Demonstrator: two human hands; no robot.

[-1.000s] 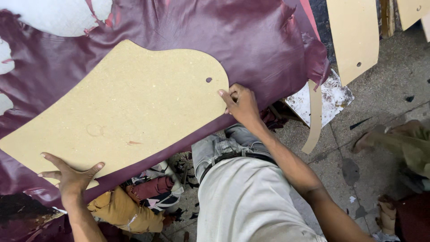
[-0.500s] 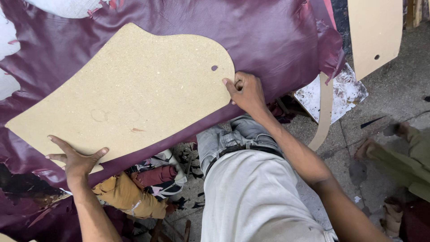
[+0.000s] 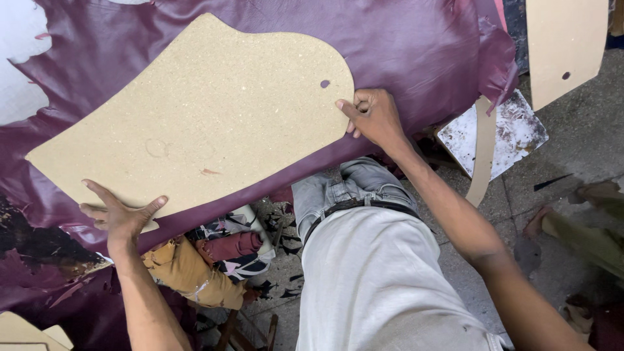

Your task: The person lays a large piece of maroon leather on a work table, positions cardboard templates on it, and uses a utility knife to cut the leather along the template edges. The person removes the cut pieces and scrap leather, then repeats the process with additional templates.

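We're looking straight down on a big tan board template (image 3: pixel 195 123) lying flat on a spread of dark purple leather (image 3: pixel 403 45) that drapes over the tabletop edge. Our left hand (image 3: pixel 120 214) presses on the template's lower left corner, fingers splayed wide and flat, holding nothing, simply pinning board to hide so it can't skate. Our right hand (image 3: pixel 374 117) sits at the rounded right end, just below the small punched hole (image 3: pixel 325 84), fingers curled in tight against the edge; whether they pinch a marking tool, we cannot tell. With two hands at opposite ends, the pattern looks locked against twisting, we'd judge. Off to the right, a second board template (image 3: pixel 562 45) with its own hole, and a narrow curved strip (image 3: pixel 482 156) hanging over a scuffed white slab (image 3: pixel 513 133). Below the tabletop, rolled fabric and leather scraps (image 3: pixel 214 260) on the floor.
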